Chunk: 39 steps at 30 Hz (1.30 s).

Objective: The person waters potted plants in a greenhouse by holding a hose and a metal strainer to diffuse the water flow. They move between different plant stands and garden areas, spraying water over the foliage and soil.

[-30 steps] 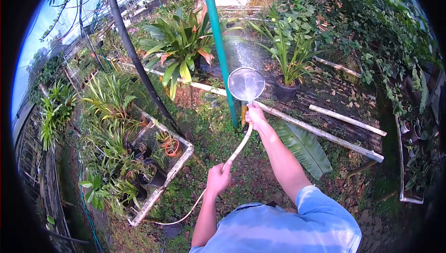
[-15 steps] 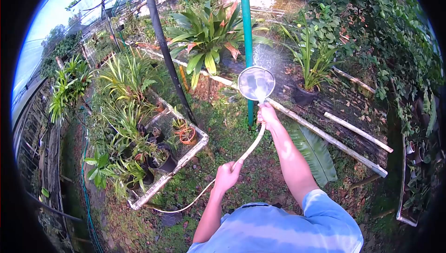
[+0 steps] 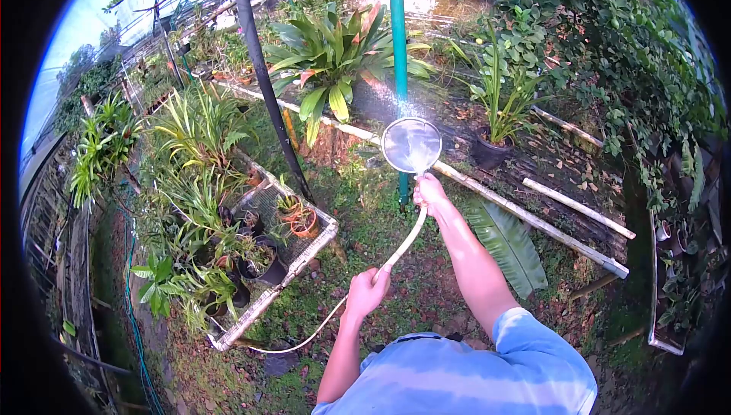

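My right hand [image 3: 430,191] grips the neck of a round metal spray head [image 3: 411,145] raised in front of me, and water sprays from it toward the large broad-leaved plant [image 3: 335,49] beyond. A pale hose [image 3: 402,244] runs down from the head to my left hand [image 3: 368,292], which is closed around it lower down. From there the hose trails to the ground at the left.
A green pole [image 3: 397,49] and a black pole [image 3: 263,72] stand just ahead. A wire rack [image 3: 293,259] with potted plants sits at left. A potted plant [image 3: 491,148] stands on dark boards at right, edged by white pipes [image 3: 533,221]. Dense foliage fills the right.
The view has shifted slightly; the spray head now points a little more left, toward the broad-leaved plant. Both hands keep their hold on the hose.
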Tool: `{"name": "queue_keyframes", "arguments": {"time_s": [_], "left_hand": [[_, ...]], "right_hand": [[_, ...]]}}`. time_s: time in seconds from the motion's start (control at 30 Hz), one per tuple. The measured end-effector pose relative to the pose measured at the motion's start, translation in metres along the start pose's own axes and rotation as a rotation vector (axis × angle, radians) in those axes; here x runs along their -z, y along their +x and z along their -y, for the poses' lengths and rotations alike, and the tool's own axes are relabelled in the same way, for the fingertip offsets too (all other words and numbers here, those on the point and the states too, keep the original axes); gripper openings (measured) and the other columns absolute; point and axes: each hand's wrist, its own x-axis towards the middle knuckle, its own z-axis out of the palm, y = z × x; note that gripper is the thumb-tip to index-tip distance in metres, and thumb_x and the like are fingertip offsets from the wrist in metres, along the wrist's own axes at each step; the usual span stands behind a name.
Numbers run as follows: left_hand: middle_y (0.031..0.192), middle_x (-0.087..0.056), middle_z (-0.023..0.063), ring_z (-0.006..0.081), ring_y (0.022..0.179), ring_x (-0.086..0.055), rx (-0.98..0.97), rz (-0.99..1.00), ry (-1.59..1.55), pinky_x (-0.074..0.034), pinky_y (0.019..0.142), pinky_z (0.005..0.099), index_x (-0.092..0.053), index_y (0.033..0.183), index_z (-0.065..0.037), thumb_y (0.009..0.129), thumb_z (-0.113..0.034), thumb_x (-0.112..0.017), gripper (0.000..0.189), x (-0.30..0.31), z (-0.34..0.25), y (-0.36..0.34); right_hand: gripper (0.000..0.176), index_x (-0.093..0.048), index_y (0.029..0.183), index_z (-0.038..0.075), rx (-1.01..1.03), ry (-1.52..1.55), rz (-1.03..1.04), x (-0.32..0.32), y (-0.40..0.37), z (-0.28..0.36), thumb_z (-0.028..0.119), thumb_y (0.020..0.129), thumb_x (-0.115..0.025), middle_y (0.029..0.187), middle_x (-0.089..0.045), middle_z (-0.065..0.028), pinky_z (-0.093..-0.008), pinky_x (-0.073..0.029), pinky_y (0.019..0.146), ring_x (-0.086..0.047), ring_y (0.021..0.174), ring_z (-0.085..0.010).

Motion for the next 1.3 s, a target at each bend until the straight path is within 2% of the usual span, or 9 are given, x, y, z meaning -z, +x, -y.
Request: {"name": "queue_keyframes", "arguments": {"time_s": [0.27,0.4,0.5,0.6,0.8,0.93,1.03,1.13,1.3], "left_hand": [[0.052,-0.053,0.0154,0.0267,0.047,-0.053,0.009,-0.006,0.053,-0.041,0.052,0.0417,-0.057,0.065,0.001,0.092,-0.047,-0.057,0.055,0.017,0.016,-0.007],[0.053,-0.054,0.0165,0.03,0.049,-0.055,0.012,0.058,0.066,-0.042,0.053,0.0422,-0.057,0.065,0.001,0.092,-0.048,-0.056,0.057,0.023,0.021,-0.01],[0.054,-0.054,0.0169,0.0311,0.051,-0.056,0.005,0.083,0.061,-0.043,0.055,0.0427,-0.058,0.066,0.001,0.093,-0.048,-0.056,0.057,0.024,0.026,-0.01],[0.056,-0.055,0.0185,0.0331,0.054,-0.056,-0.019,0.134,0.066,-0.043,0.056,0.0441,-0.059,0.068,0.001,0.093,-0.048,-0.054,0.056,0.026,0.037,-0.007],[0.057,-0.054,0.0176,0.0313,0.053,-0.053,-0.019,0.141,0.044,-0.042,0.056,0.0434,-0.057,0.068,0.002,0.094,-0.049,-0.054,0.057,0.036,0.043,-0.009],[0.055,-0.052,0.0159,0.0286,0.051,-0.052,-0.056,0.1,0.004,-0.041,0.054,0.0423,-0.056,0.066,0.001,0.093,-0.047,-0.055,0.056,0.038,0.048,-0.014],[0.05,-0.044,0.0054,0.0132,0.048,-0.04,-0.077,0.086,-0.017,-0.036,0.048,0.0357,-0.061,0.069,0.001,0.093,-0.044,-0.058,0.052,0.047,0.045,-0.02],[0.051,-0.049,0.011,0.0218,0.048,-0.05,-0.036,0.126,0.021,-0.041,0.051,0.0398,-0.057,0.065,0.0,0.093,-0.051,-0.056,0.058,0.058,0.037,-0.026],[0.051,-0.049,0.0081,0.0186,0.049,-0.048,-0.031,0.165,0.014,-0.041,0.052,0.0381,-0.059,0.066,-0.001,0.092,-0.053,-0.057,0.058,0.056,0.047,-0.024]], "right_hand": [[0.009,-0.044,0.102,0.009,0.081,0.047,-0.121,-0.014,-0.025,-0.009,0.018,0.101,-0.045,0.067,-0.041,-0.0006,-0.0234,-0.031,0.039,-0.036,0.048,-0.0086],[0.005,-0.043,0.1,0.011,0.025,0.054,-0.065,-0.007,-0.029,-0.019,0.016,0.099,-0.045,0.067,-0.041,-0.0012,-0.0238,-0.031,0.038,-0.037,0.048,-0.0089],[0.012,-0.043,0.108,0.007,0.048,0.047,-0.107,0.0,-0.029,-0.027,0.017,0.101,-0.041,0.069,-0.042,-0.0037,-0.0264,-0.034,0.039,-0.039,0.049,-0.0115],[0.01,-0.044,0.106,0.007,0.007,-0.007,-0.132,0.002,-0.039,-0.03,0.016,0.101,-0.04,0.068,-0.042,-0.0032,-0.0267,-0.034,0.038,-0.039,0.048,-0.0112],[0.01,-0.046,0.106,0.007,0.005,-0.046,-0.108,-0.016,-0.039,-0.027,0.015,0.099,-0.044,0.068,-0.042,-0.0025,-0.0256,-0.033,0.039,-0.038,0.048,-0.0105],[0.003,-0.045,0.099,0.007,-0.052,-0.096,0.039,-0.04,-0.04,-0.019,0.009,0.096,-0.045,0.066,-0.037,0.0006,-0.0224,-0.028,0.036,-0.032,0.046,-0.0075],[0.004,-0.046,0.099,0.006,-0.109,-0.105,0.093,-0.054,-0.039,-0.02,0.009,0.096,-0.044,0.066,-0.037,0.0008,-0.0217,-0.027,0.036,-0.031,0.045,-0.0069],[0.004,-0.043,0.098,0.007,-0.136,-0.101,0.156,-0.059,-0.039,-0.025,0.009,0.096,-0.045,0.066,-0.037,0.0008,-0.0229,-0.029,0.037,-0.032,0.045,-0.0072],[0.005,-0.044,0.1,0.007,-0.035,-0.03,0.018,-0.046,-0.051,-0.034,0.011,0.097,-0.044,0.067,-0.041,-0.0011,-0.0245,-0.031,0.038,-0.034,0.045,-0.0088]]}}
